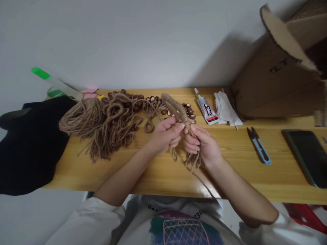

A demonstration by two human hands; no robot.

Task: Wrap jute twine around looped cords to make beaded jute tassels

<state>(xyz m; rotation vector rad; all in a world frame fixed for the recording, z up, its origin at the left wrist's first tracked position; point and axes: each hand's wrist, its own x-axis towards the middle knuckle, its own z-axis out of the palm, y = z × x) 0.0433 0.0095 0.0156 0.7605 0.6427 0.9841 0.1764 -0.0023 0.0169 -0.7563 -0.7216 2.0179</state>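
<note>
A brown twine braid (pixel 175 107) with a thick wrapped loop and a frayed tassel is held up over the table. My left hand (pixel 167 135) pinches it just below the wrapped loop, thumb and forefinger together. Around the bundled strands just under that point, my right hand (pixel 201 143) is closed, with the tassel hanging beneath it. One long strand trails from the tassel toward the table's front edge. A small twine loop (pixel 174 155) dangles between the hands. The exact spot where the fingertips meet the cord is partly hidden.
To the left lie a twine ball (pixel 81 117), finished tasselled cords (pixel 112 126) and a dark cloth (pixel 33 146). Brown nuts or beads (pixel 138 100) line the back. Rightward are a glue tube (pixel 207 109), white tissue (pixel 226 109), thread snips (pixel 259 146), a phone (pixel 309 156) and a cardboard box (pixel 270 85).
</note>
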